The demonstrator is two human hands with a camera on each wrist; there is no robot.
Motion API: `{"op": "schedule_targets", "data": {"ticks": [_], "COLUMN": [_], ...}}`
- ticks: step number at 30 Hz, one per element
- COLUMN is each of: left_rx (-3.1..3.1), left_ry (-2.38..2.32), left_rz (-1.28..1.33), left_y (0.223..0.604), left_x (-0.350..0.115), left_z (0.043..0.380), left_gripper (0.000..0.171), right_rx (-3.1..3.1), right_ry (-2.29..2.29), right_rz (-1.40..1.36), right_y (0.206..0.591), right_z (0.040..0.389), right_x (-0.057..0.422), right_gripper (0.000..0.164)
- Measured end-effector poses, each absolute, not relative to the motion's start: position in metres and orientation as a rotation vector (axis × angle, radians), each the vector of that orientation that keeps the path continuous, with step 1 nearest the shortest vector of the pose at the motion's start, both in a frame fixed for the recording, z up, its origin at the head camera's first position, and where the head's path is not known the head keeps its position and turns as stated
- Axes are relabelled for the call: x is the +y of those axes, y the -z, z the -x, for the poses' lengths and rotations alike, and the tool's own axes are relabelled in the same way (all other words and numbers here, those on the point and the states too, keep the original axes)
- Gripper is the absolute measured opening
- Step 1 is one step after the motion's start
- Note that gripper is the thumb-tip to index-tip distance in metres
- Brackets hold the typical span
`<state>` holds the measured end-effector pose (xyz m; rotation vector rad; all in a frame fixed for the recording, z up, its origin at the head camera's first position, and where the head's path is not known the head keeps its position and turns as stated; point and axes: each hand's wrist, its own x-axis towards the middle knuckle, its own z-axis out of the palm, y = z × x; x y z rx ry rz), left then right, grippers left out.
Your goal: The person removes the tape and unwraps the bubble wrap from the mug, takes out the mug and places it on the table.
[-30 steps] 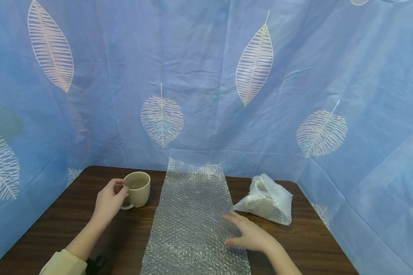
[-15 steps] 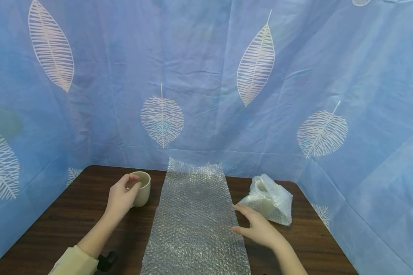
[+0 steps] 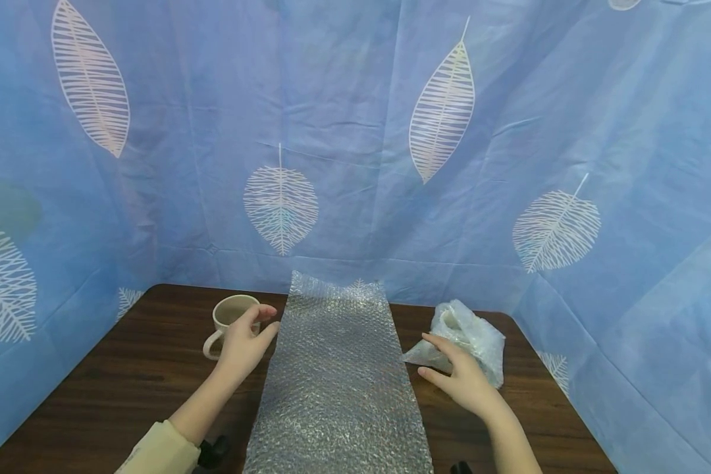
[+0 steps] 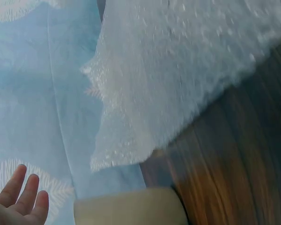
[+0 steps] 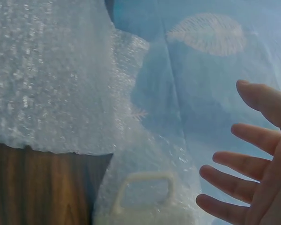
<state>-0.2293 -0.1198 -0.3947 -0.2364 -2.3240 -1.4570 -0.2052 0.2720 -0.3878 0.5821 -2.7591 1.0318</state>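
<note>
A beige mug (image 3: 228,312) stands upright at the left of the table, its handle toward the left. My left hand (image 3: 244,345) is just in front of the mug and hides part of it, fingers loosely bent and holding nothing. In the left wrist view the mug's side (image 4: 131,208) shows beside the spread fingers. A long sheet of bubble wrap (image 3: 338,368) lies flat down the middle. At the right sits a bubble-wrapped bundle (image 3: 486,339); a mug handle (image 5: 145,176) shows through it in the right wrist view. My right hand (image 3: 465,382) overlaps the bundle's front, fingers apart, gripping nothing.
The dark wooden table (image 3: 142,368) has rounded back corners. A blue curtain (image 3: 343,131) with white leaf prints hangs behind and at both sides. The far end of the bubble wrap curls up against it.
My left hand has moved right, from the mug's handle side across its front toward the bubble wrap. My right hand has drifted right, off the sheet to the bundle. The mug has stayed put.
</note>
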Motion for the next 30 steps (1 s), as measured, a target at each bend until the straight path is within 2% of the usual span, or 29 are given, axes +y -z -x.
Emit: {"op": "schedule_targets", "data": {"ticks": [18,30], "left_rx": [-2.35,-2.41], "left_ry": [1.532,1.633], "left_rz": [0.414,0.573], "left_y": [0.406,0.42], "left_x": [-0.055,-0.014], "left_z": [0.238,0.239], "left_gripper": [0.03,0.033], "right_rx": [-2.58,-2.499], "right_ry": [-1.119,-1.153], "right_rz": [-0.374,-0.26], "right_y": [0.368,0.374], "right_z": [0.202,0.206], "right_x": [0.301,0.32], "right_gripper": [0.061,0.059]}}
